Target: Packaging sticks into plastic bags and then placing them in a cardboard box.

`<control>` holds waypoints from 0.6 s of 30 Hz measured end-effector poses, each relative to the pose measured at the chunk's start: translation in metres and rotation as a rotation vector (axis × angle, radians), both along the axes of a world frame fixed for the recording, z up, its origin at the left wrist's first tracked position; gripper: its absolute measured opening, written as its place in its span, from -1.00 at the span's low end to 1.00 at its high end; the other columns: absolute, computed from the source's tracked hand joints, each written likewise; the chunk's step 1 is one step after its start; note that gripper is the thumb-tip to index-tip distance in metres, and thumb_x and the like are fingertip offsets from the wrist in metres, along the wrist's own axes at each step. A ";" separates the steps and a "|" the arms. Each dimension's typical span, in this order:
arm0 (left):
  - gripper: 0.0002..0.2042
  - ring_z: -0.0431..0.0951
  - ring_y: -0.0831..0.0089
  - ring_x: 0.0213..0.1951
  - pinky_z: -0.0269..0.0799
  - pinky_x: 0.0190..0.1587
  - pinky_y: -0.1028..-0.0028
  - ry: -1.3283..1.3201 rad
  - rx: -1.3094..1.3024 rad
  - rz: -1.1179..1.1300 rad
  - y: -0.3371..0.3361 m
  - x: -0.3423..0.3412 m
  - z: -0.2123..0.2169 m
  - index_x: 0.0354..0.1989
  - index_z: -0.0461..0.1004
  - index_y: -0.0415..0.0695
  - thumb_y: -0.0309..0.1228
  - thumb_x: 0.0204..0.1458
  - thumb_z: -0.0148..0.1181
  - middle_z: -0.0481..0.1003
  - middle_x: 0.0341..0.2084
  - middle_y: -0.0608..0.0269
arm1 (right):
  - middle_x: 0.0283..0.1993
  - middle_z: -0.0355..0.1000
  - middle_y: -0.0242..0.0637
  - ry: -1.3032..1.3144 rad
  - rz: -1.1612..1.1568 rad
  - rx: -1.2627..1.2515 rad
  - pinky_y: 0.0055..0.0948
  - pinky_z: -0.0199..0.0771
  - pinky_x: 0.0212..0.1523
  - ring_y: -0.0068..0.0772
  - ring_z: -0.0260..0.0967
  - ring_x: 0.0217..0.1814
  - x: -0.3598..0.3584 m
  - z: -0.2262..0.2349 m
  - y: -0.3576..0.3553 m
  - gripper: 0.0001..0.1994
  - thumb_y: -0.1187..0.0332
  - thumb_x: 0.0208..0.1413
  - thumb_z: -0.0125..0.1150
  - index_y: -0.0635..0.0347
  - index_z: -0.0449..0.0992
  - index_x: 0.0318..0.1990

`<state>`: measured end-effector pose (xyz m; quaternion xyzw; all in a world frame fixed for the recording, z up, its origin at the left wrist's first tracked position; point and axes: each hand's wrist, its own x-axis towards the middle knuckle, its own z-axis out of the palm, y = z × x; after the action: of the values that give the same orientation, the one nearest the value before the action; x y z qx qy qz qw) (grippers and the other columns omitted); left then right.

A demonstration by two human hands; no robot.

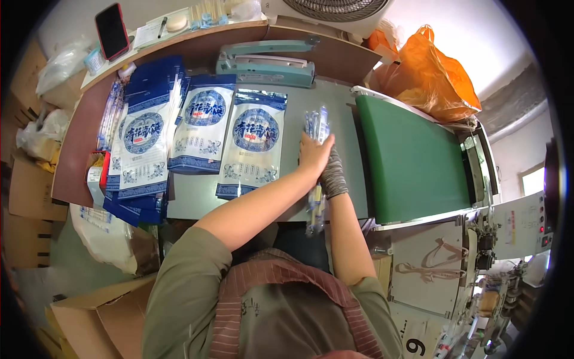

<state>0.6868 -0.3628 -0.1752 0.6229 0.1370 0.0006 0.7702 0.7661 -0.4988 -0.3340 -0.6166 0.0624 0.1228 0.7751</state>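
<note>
Both my hands are at a bundle of wrapped chopsticks [316, 212], slim sticks in clear film with blue print, held lengthwise over the right part of the grey worktop. My left hand [312, 157] is closed around its upper part. Against its right side presses my right hand [332, 169], in a grey striped knit covering; its fingers are mostly hidden behind the bundle. Nearest on the left lies a single blue-and-white pouch [251, 143] with a clear window. Beyond it lie another pouch [202, 128] and an overlapping pile of pouches [142, 140].
A teal heat sealer [269, 70] stands at the back of the worktop. A green conveyor belt [412, 161] borders it on the right, with an orange bag [433, 78] behind. On the back ledge are a phone [112, 33] and small items. An open cardboard box [107, 317] sits lower left.
</note>
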 end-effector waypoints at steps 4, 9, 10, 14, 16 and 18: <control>-0.17 0.26 0.12 0.13 0.15 0.20 0.20 -0.172 0.170 0.063 0.036 -0.033 0.011 0.28 -0.10 -0.38 -0.06 0.05 0.18 0.23 0.07 -0.12 | -0.13 0.35 -0.30 -0.115 0.306 0.119 -0.44 0.40 -0.15 -0.39 0.32 -0.18 -0.024 0.088 0.073 -0.60 0.17 0.18 0.12 0.23 0.31 0.06; 0.08 -0.03 -0.07 0.31 -0.10 0.32 0.15 -0.849 0.336 0.009 0.062 -0.062 0.100 0.35 -0.23 -0.34 0.19 -0.10 0.22 -0.07 0.29 -0.22 | -0.10 0.40 -0.30 -0.574 -0.006 0.088 -0.46 0.44 -0.06 -0.43 0.38 -0.09 -0.125 0.299 0.111 -0.35 0.38 -0.14 0.47 0.26 0.28 0.13; 0.12 -0.06 -0.07 0.32 -0.10 0.32 0.14 -0.927 0.401 -0.024 0.069 -0.062 0.103 0.36 -0.26 -0.29 0.17 -0.15 0.28 -0.12 0.31 -0.19 | -0.10 0.40 -0.30 -0.580 -0.013 0.089 -0.46 0.44 -0.06 -0.43 0.38 -0.09 -0.125 0.299 0.105 -0.35 0.38 -0.14 0.47 0.26 0.28 0.13; -0.03 0.31 0.04 0.17 0.20 0.19 0.20 -0.569 0.446 -0.328 0.081 -0.060 0.066 0.30 -0.01 -0.23 -0.06 -0.23 0.43 0.28 0.14 -0.12 | 0.01 0.33 -0.25 -0.669 0.172 0.050 -0.42 0.39 0.03 -0.42 0.32 0.02 -0.119 0.284 0.086 0.05 0.32 -0.34 0.58 0.21 -0.02 0.34; -0.18 0.42 0.09 0.04 0.29 0.09 0.22 -0.452 0.405 -0.416 0.081 -0.054 0.027 0.19 0.12 -0.21 -0.14 -0.22 0.41 0.39 -0.01 -0.06 | 0.00 0.31 -0.25 -0.715 0.175 -0.032 -0.41 0.38 0.03 -0.44 0.30 0.02 -0.123 0.268 0.084 0.04 0.32 -0.33 0.56 0.20 -0.01 0.34; -0.33 0.52 0.13 -0.10 0.39 -0.01 0.24 -0.315 0.364 -0.472 0.083 -0.063 0.013 0.08 0.25 -0.20 -0.22 -0.22 0.40 0.50 -0.16 0.00 | 0.00 0.27 -0.27 -0.508 0.202 -0.210 -0.41 0.36 0.02 -0.44 0.27 0.00 -0.138 0.262 0.091 -0.01 0.33 -0.26 0.49 0.17 -0.03 0.36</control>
<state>0.6238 -0.2799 -0.1619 0.7570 -0.1342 -0.0572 0.6369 0.6282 -0.4079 -0.0717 -0.7075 -0.1830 0.0341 0.6818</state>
